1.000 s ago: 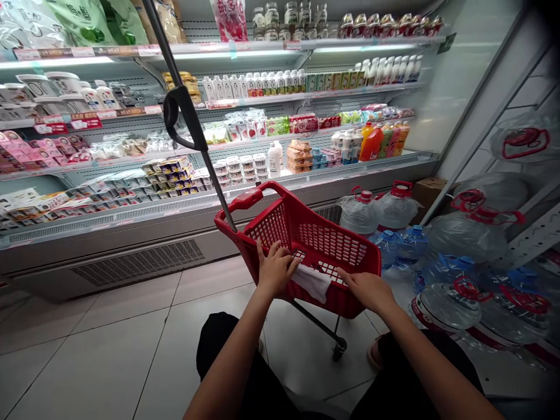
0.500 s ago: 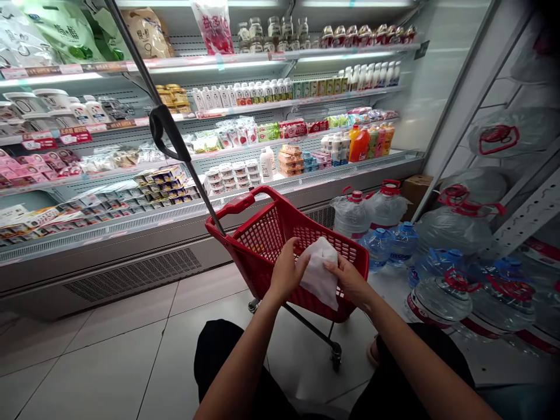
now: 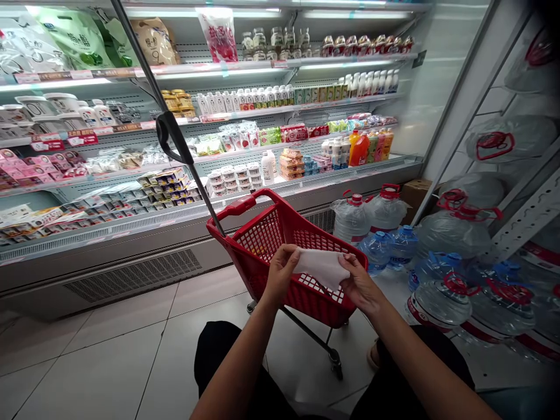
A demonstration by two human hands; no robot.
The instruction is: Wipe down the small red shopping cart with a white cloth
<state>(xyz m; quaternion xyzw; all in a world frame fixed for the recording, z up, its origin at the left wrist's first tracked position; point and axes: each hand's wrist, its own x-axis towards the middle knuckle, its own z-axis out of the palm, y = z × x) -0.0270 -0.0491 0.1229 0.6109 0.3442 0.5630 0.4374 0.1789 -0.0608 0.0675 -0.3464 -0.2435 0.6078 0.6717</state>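
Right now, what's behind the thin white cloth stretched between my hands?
Beyond the edges of the white cloth, you can see the latticed far wall and part of the perforated floor of the red plastic shopping cart. Anything directly behind the cloth is covered.

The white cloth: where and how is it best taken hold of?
Probably by opposite ends, the left hand from the left and the right hand from the right: the white cloth looks limp, spread between them, its lower edge hanging.

The cloth (image 3: 320, 267) is white, the grid-patterned basket (image 3: 319, 305) red, the trousers (image 3: 217, 345) black.
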